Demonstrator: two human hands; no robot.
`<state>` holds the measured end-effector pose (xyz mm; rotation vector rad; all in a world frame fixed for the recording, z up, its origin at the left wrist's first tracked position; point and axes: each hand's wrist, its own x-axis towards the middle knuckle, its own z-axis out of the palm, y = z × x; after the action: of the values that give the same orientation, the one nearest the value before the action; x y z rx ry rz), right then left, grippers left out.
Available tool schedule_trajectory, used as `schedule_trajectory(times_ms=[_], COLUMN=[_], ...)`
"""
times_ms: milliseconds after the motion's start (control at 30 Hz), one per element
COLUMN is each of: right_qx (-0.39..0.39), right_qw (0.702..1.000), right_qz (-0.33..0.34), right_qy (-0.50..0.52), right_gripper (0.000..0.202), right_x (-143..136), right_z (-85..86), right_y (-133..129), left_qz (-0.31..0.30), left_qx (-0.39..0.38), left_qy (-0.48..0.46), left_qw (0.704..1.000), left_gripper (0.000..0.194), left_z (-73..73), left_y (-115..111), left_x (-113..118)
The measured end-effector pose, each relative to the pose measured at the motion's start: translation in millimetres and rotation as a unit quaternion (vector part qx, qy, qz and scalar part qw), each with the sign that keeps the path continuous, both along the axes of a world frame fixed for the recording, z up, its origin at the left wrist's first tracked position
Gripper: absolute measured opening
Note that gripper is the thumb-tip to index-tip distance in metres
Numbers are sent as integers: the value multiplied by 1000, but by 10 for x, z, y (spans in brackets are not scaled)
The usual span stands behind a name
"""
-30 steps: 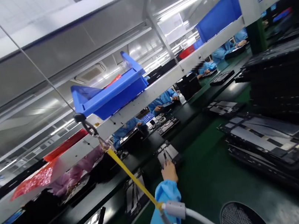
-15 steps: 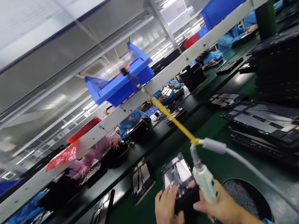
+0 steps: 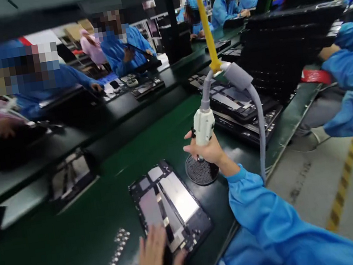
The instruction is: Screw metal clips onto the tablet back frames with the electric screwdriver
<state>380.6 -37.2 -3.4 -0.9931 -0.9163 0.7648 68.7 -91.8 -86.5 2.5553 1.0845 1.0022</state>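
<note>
An opened tablet (image 3: 178, 203) lies flat on the green bench, its silvery battery panels and circuit parts showing. My left hand (image 3: 155, 259) is at its lower left edge, fingers stretched out and thumb apart, slightly blurred. My right hand (image 3: 212, 151) is wrapped round a white electric screwdriver (image 3: 204, 126), held upright from a yellow strap (image 3: 206, 26) and a grey cable. Its lower end points into a round black dish (image 3: 202, 173) with a perforated or gridded surface, just right of the tablet. Whether the tip touches the dish is hard to make out.
Small metallic parts (image 3: 115, 256) lie in a row left of the tablet. Another opened tablet (image 3: 70, 177) sits farther left. Stacked tablets (image 3: 242, 109) and tall black trays (image 3: 284, 54) stand at the right. Co-workers in blue and pink sit across the bench; another person (image 3: 350, 75) is at right.
My view has tipped down and turned right. My right hand has moved the screwdriver from beside the tablet to over the round dish. My left hand's fingers have spread at the tablet's edge.
</note>
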Motion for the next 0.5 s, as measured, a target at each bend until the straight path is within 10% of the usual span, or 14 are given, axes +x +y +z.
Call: schedule_trajectory(times_ms=[100,200,500], right_qx=[-7,-21,-42], right_qw=[999,999,998], right_qz=[-36,-48,-47], right_qy=[6,10,-17], right_gripper=[29,29,24], right_x=[73,71,3], right_z=[-65,-110,-202], right_y=[13,46,95], left_qz=[181,214,207], left_qx=[-212,-304,-231], left_qy=[-137,-251,-230], left_qw=[951,893,922], left_gripper=[65,69,56], left_z=[97,151,162], left_y=[249,508,283], left_x=[195,396,615])
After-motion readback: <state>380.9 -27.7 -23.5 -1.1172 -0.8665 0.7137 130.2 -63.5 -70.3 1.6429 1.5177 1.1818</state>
